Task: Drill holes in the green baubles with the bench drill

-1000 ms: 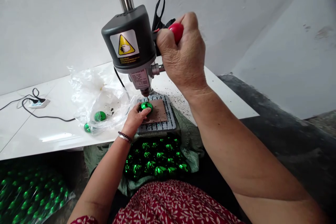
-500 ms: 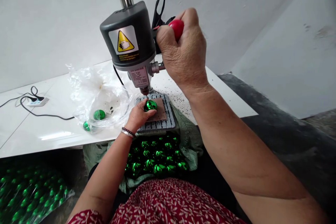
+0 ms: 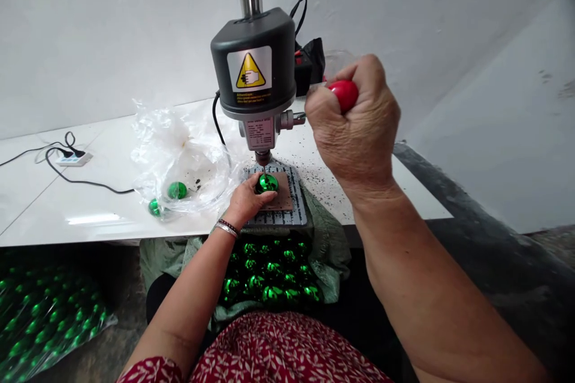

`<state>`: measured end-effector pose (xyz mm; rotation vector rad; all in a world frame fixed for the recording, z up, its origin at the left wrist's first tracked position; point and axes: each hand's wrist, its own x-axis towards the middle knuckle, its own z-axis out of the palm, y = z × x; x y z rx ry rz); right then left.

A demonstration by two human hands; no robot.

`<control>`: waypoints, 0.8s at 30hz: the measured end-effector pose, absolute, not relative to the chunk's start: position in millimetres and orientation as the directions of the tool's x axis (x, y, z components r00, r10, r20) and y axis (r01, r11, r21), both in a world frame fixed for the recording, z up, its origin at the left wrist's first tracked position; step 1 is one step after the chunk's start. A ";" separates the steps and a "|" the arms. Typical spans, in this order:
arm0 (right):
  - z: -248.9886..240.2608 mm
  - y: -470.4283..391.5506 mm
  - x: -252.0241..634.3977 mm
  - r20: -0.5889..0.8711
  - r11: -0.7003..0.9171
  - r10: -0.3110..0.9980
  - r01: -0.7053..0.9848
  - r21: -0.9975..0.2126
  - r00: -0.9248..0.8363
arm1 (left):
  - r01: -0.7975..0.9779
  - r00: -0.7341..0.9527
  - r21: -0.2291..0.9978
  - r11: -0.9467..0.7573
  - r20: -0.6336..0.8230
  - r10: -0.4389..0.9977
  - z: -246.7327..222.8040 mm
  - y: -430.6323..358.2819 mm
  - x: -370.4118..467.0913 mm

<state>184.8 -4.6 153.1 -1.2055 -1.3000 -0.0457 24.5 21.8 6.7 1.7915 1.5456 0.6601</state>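
Observation:
A dark bench drill [image 3: 254, 63] with a yellow hand-warning label stands on the white table. Its thin bit comes down onto a shiny green ball [image 3: 269, 184], which rests on a brown board [image 3: 284, 197] over the slotted metal base. Fingers and thumb of my left hand [image 3: 249, 198] grip that ball from its left side, close beside the bit. My right hand [image 3: 357, 125] is wrapped round the red knob [image 3: 345, 96] of the drill's lever, right of the drill head.
Crumpled clear plastic [image 3: 157, 137] and two green balls [image 3: 176, 190] lie left of the drill. A power strip [image 3: 74, 158] sits farther left. Below the table edge are several green balls [image 3: 274, 293] in green sacking and a clear bag of more [image 3: 49, 323].
The view has shifted, so the drill and both hands appear farther right. The right hand with the red knob is lower relative to the drill head. Both grips are unchanged.

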 end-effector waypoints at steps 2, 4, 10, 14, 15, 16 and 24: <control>147.3 -9.9 186.2 0.761 0.427 0.557 0.670 -0.607 0.333 | 0.641 0.159 0.765 -0.063 -0.052 0.986 5.9 22.2 25.0; 142.2 -15.3 186.6 0.768 0.401 0.561 0.710 -0.579 0.309 | 0.643 0.153 0.764 -0.058 -0.054 0.987 5.4 22.4 25.8; 130.9 -25.1 182.6 0.784 0.347 0.543 0.770 -0.536 0.301 | 0.643 0.150 0.764 -0.059 -0.050 0.987 4.4 21.1 26.2; 124.3 -25.8 181.1 0.801 0.412 0.531 0.743 -0.528 0.275 | 0.651 0.146 0.757 -0.062 -0.044 0.988 2.4 20.4 25.2; 122.3 -25.4 181.1 0.813 0.434 0.517 0.736 -0.520 0.269 | 0.648 0.144 0.759 -0.064 -0.040 0.989 1.6 20.5 24.9; 120.2 -24.8 181.1 0.824 0.449 0.499 0.734 -0.510 0.267 | 0.645 0.147 0.761 -0.068 -0.036 0.988 0.8 20.6 24.6; 80.0 -22.9 181.3 0.914 0.449 0.335 0.814 -0.369 0.229 | 0.622 0.156 0.778 -0.092 -0.008 0.988 -3.5 20.5 23.3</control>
